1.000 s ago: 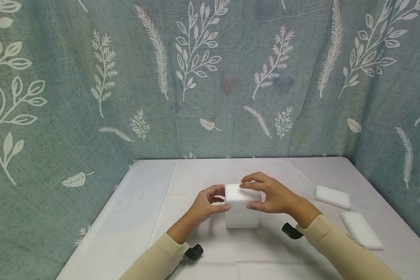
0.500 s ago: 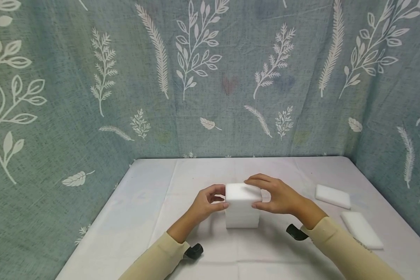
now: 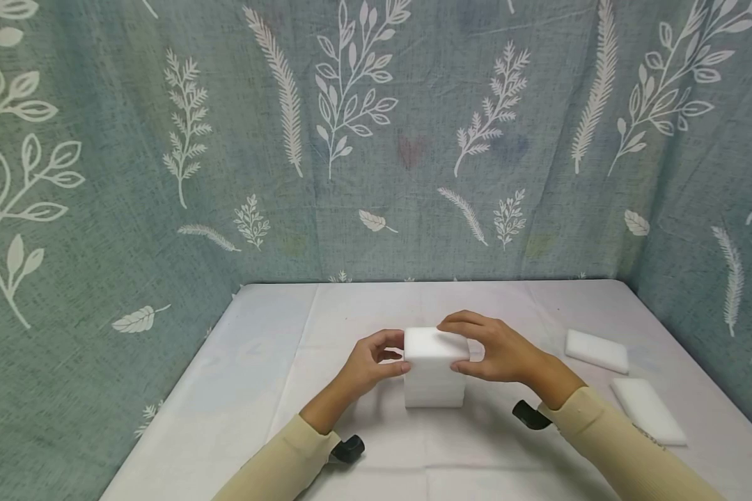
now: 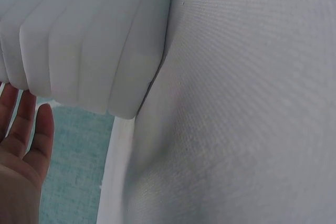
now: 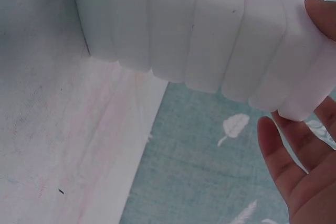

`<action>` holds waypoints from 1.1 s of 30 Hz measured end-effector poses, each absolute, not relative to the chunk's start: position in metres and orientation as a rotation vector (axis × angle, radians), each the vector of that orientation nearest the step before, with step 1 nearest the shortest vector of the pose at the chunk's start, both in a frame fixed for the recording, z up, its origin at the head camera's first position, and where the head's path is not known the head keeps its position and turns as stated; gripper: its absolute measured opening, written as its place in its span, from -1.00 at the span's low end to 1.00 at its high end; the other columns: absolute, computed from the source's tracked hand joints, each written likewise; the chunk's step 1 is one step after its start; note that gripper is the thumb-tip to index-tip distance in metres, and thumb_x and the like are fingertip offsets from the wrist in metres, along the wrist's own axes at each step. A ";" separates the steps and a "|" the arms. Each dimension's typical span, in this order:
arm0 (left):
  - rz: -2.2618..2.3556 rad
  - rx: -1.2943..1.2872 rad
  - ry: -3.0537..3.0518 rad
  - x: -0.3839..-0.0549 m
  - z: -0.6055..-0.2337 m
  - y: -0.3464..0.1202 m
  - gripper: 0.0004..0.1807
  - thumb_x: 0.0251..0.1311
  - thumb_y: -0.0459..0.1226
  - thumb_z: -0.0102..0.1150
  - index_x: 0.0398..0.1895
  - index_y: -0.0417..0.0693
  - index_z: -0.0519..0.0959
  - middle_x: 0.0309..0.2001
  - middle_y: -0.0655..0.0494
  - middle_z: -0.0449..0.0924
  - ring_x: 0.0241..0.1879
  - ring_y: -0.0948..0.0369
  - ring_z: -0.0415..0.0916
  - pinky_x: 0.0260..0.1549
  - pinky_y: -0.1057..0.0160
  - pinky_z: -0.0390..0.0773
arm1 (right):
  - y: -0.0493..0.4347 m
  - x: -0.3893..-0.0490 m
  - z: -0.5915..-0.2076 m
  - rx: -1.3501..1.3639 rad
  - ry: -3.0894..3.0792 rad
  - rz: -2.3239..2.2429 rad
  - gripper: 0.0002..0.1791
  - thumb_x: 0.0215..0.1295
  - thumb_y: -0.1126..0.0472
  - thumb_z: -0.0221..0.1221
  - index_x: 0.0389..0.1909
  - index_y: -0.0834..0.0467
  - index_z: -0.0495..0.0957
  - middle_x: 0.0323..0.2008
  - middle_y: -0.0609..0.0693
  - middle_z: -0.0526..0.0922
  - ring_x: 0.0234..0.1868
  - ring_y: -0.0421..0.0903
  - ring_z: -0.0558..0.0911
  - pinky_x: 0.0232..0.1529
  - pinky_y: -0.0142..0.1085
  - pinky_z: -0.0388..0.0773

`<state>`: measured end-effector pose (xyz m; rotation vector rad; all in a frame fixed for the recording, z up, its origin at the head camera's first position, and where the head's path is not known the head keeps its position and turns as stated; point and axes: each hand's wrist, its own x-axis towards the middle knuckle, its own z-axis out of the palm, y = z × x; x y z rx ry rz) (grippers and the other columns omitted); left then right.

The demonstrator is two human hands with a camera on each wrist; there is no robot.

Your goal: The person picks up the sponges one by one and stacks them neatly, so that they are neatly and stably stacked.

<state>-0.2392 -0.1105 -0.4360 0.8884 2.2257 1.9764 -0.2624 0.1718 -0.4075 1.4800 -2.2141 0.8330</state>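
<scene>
In the head view, a stack of several white sponge blocks [image 3: 434, 379] stands upright on the white-covered table. My left hand [image 3: 374, 362] grips the upper left side of the stack, thumb at the front corner and fingers toward the back. From the right, my right hand [image 3: 491, 348] holds the top sponge [image 3: 432, 342] between thumb and fingers. The left wrist view shows the layered blocks [image 4: 94, 45] with left fingers [image 4: 42, 135] near their edge. In the right wrist view, the right thumb [image 5: 321, 17] presses one face and fingers reach the opposite edge.
Two loose white sponges, one farther back [image 3: 596, 351] and one nearer [image 3: 648, 412], lie flat on the right of the table [image 3: 269, 390]. Leaf-patterned blue-green curtains [image 3: 376, 139] surround the table's back and sides. A dark wrist mount shows under each sleeve.
Over the last second my right hand has shifted slightly right, from over the top of the stack to its right edge. The left hand and the stack stay nearly still.
</scene>
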 end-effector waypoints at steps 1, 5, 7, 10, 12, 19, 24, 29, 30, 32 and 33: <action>1.976 0.889 2.224 -0.239 -0.436 -0.110 -0.45 0.02 -0.47 0.40 0.13 -0.40 0.47 0.00 -0.25 0.54 0.04 -0.20 0.45 0.08 -0.34 0.34 | 0.172 -0.262 -0.408 1.479 -2.217 0.832 -0.34 0.05 0.21 0.45 0.22 0.13 0.49 0.12 -0.05 0.51 0.09 -0.08 0.53 -0.02 -0.15 0.58; 1.977 0.899 2.222 -0.240 -0.436 -0.111 -0.43 0.03 -0.46 0.40 0.15 -0.37 0.46 0.00 -0.23 0.54 0.04 -0.15 0.47 0.07 -0.36 0.33 | 0.172 -0.262 -0.408 1.472 -2.232 0.836 -0.34 0.05 0.22 0.45 0.22 0.13 0.48 0.13 -0.05 0.50 0.10 -0.06 0.53 -0.01 -0.13 0.57; 1.983 0.912 2.221 -0.240 -0.436 -0.112 -0.43 0.04 -0.44 0.40 0.16 -0.37 0.45 0.00 -0.22 0.55 0.03 -0.11 0.48 0.06 -0.35 0.34 | 0.173 -0.261 -0.409 1.466 -2.243 0.835 -0.34 0.05 0.21 0.45 0.22 0.12 0.48 0.14 -0.06 0.49 0.10 -0.07 0.52 -0.01 -0.13 0.57; 1.995 0.915 2.205 -0.241 -0.437 -0.112 -0.41 0.03 -0.44 0.40 0.17 -0.37 0.44 0.00 -0.21 0.54 0.03 -0.09 0.48 0.06 -0.35 0.35 | 0.173 -0.261 -0.410 1.456 -2.257 0.824 -0.34 0.06 0.17 0.45 0.23 0.12 0.48 0.15 -0.08 0.49 0.12 -0.07 0.51 0.01 -0.13 0.56; 1.999 0.910 2.199 -0.244 -0.440 -0.112 -0.40 0.02 -0.46 0.40 0.18 -0.37 0.43 0.02 -0.22 0.54 0.04 -0.10 0.47 0.07 -0.34 0.35 | 0.174 -0.261 -0.410 1.450 -2.256 0.814 -0.33 0.05 0.15 0.46 0.23 0.12 0.48 0.15 -0.07 0.49 0.13 -0.06 0.50 0.03 -0.12 0.55; 2.041 0.897 2.182 -0.256 -0.454 -0.112 -0.37 0.02 -0.49 0.39 0.22 -0.29 0.43 0.05 -0.17 0.53 0.07 -0.11 0.45 0.10 -0.33 0.32 | 0.178 -0.261 -0.409 1.419 -2.264 0.819 -0.32 0.04 0.11 0.47 0.23 0.11 0.49 0.15 -0.06 0.50 0.15 -0.06 0.50 0.06 -0.09 0.54; 2.059 0.918 2.175 -0.258 -0.456 -0.113 -0.39 0.03 -0.41 0.43 0.20 -0.22 0.45 0.03 -0.09 0.56 0.05 -0.04 0.46 0.10 -0.29 0.35 | 0.182 -0.259 -0.408 1.393 -2.282 0.817 -0.33 0.06 0.10 0.47 0.22 0.11 0.49 0.15 -0.08 0.50 0.13 -0.06 0.51 0.04 -0.09 0.55; 2.056 0.932 2.168 -0.259 -0.457 -0.113 -0.37 0.04 -0.34 0.45 0.21 -0.20 0.45 0.03 -0.09 0.56 0.06 -0.03 0.47 0.11 -0.30 0.34 | 0.190 -0.257 -0.409 1.360 -2.286 0.832 -0.35 0.04 0.11 0.47 0.19 0.09 0.51 0.15 -0.11 0.50 0.13 -0.09 0.51 0.03 -0.09 0.56; 2.053 0.929 2.171 -0.259 -0.457 -0.113 -0.36 0.04 -0.34 0.45 0.22 -0.21 0.44 0.04 -0.09 0.55 0.06 -0.03 0.47 0.11 -0.30 0.34 | 0.192 -0.257 -0.410 1.353 -2.292 0.838 -0.35 0.04 0.11 0.47 0.19 0.09 0.52 0.16 -0.11 0.50 0.14 -0.10 0.51 0.02 -0.10 0.57; 2.050 0.919 2.174 -0.259 -0.456 -0.113 -0.35 0.04 -0.37 0.44 0.24 -0.23 0.42 0.05 -0.10 0.55 0.06 -0.04 0.47 0.11 -0.29 0.35 | 0.196 -0.257 -0.410 1.336 -2.307 0.848 -0.35 0.04 0.12 0.48 0.20 0.08 0.51 0.17 -0.12 0.49 0.15 -0.10 0.50 -0.01 -0.11 0.59; 2.049 0.914 2.176 -0.258 -0.456 -0.113 -0.34 0.04 -0.39 0.43 0.25 -0.25 0.41 0.05 -0.11 0.55 0.07 -0.05 0.46 0.11 -0.28 0.35 | 0.198 -0.257 -0.411 1.328 -2.314 0.851 -0.34 0.03 0.13 0.48 0.20 0.08 0.51 0.17 -0.12 0.49 0.15 -0.09 0.50 -0.03 -0.12 0.60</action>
